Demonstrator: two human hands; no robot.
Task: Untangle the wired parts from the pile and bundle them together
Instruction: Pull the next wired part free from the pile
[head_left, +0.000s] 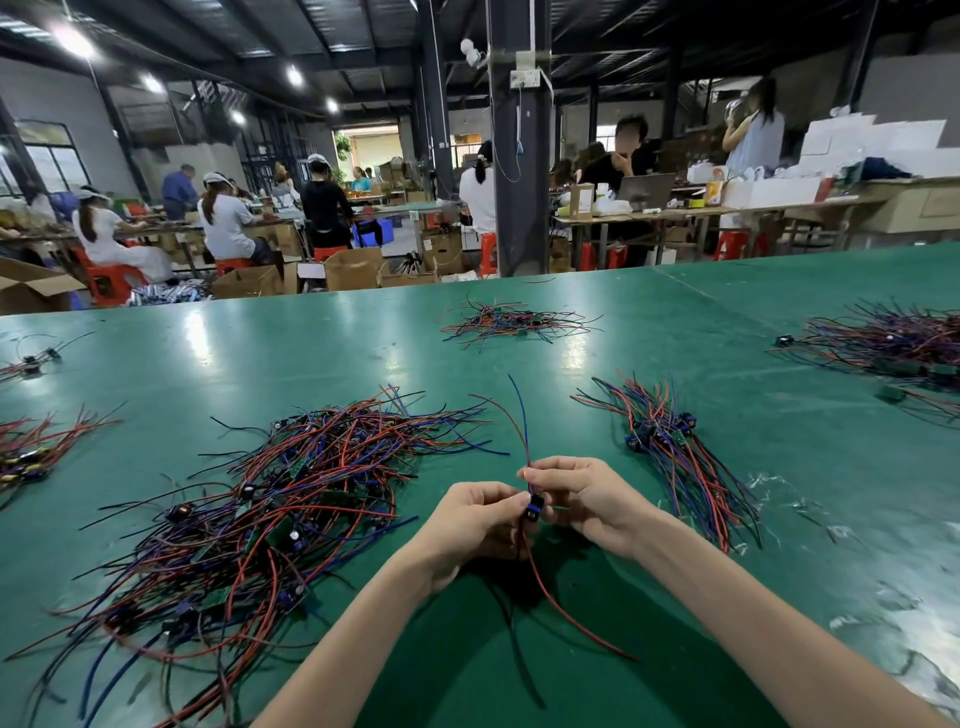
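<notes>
Close in front of me, I am holding one wired part (534, 506) just above the green tabletop (311, 364), both hands closed on it. My left hand (475, 525) is curling its fingers around the small blue-and-black component, thumb pressing against its side, while my right hand (587, 504) is pinching the leads just above it between thumb and forefinger. A red lead (566, 616) is trailing from my hands down toward me, and a blue lead (519, 410) is rising away from my fingers with a second red one beside it. Just left of my hands, the big pile (270, 519) of tangled red, blue and black wires, dotted with small green boards, is sprawling across the tabletop. To the right, apart from my hands, a bundle (675, 457) of parts is lying with its leads running roughly one way and its dark components gathered together. Clear plastic scraps (769, 483) are lying beside it. Further out, a smaller heap (514, 322) of wires is sitting mid-table, a larger heap (893, 345) is spreading at the far right, and more wired clusters (31, 452) are lying at the left edge. Beyond the tabletop, workers (223, 223) are sitting on red stools (111, 283) at long benches among cardboard boxes (353, 267), and a dark pillar (519, 156) is standing mid-hall.
</notes>
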